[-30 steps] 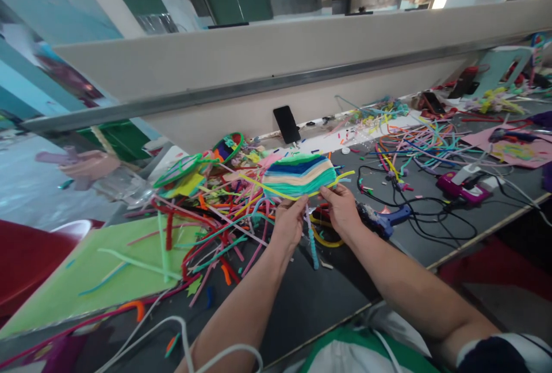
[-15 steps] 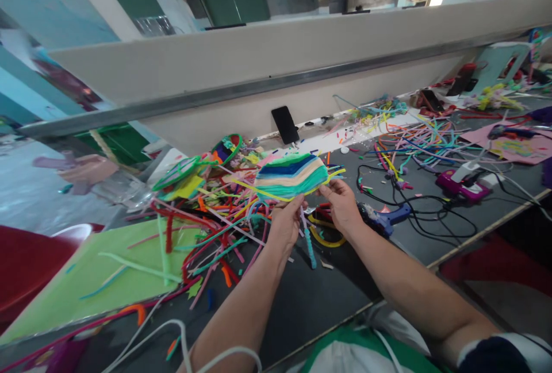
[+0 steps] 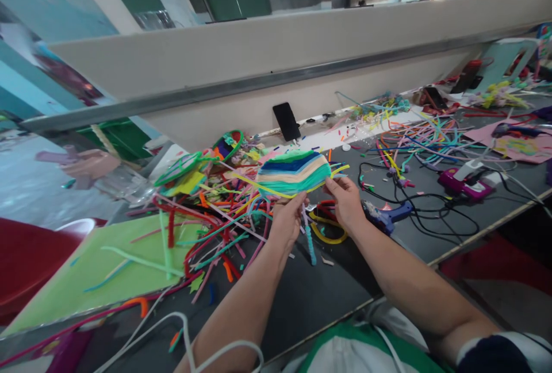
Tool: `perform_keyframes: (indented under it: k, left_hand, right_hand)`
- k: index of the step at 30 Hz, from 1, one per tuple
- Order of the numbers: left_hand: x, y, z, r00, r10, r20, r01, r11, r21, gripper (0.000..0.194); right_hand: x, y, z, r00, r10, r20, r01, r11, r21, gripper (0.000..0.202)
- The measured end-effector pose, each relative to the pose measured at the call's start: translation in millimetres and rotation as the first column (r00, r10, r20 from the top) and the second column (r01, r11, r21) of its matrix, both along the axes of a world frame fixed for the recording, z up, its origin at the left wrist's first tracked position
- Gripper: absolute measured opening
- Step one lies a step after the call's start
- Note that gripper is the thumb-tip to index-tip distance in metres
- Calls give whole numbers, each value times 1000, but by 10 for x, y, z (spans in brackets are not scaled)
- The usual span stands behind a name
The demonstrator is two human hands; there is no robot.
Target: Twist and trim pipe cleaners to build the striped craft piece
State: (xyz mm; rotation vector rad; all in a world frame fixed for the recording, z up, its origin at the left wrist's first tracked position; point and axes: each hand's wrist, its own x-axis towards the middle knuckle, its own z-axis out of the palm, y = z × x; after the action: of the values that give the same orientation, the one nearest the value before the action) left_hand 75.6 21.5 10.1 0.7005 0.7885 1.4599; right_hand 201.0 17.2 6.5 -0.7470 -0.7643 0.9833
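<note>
A roundish striped piece (image 3: 294, 173), made of pipe cleaners in green, blue, peach and turquoise, is held up above the table. Along its lower edge runs a yellow pipe cleaner (image 3: 245, 179), with free ends sticking out on both sides. My left hand (image 3: 288, 216) pinches the bottom edge of the piece, thumb and fingers closed on it. At the lower right edge, my right hand (image 3: 346, 200) grips the piece and the yellow pipe cleaner between thumb and fingers. A twisted turquoise stem (image 3: 310, 243) lies on the table below, between my forearms.
Tangled pipe cleaners (image 3: 207, 229) cover the table's left side, beside a green sheet (image 3: 125, 272). A blue glue gun (image 3: 390, 216), black cables and a purple power strip (image 3: 466, 184) are to the right. A phone (image 3: 286, 121) leans against the low partition (image 3: 259, 68).
The view has shifted slightly. Both hands keep their hold on the striped piece, which is turned very little, and the right hand sits marginally farther right.
</note>
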Motion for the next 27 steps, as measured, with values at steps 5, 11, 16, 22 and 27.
perform_keyframes:
  k: [5,11,16,22,27]
  left_hand:
    - [-32,14,-7,1000,-11,-19,11,1000,-6,23]
    - [-38,29,-39,1000,-7,-25,7,1000,19,25]
    - [-46,42,-66,1000,-13,-25,14,999,39,24]
    - [-57,50,-76,999,-13,-45,14,999,36,22]
    - [-47,32,-49,999,-29,-27,30,999,34,24]
  right_hand:
    - [108,0,39,988,-148,38,145,987,63,33]
    - [275,40,53,903,-323,283,262,936,234,14]
    - [336,-4,97,855,-331,398,224,930,292,17]
    - [348,-56,171,750,-396,530,233,908,349,15]
    - [351,-32,156,727,-448,521,329,893,308,13]
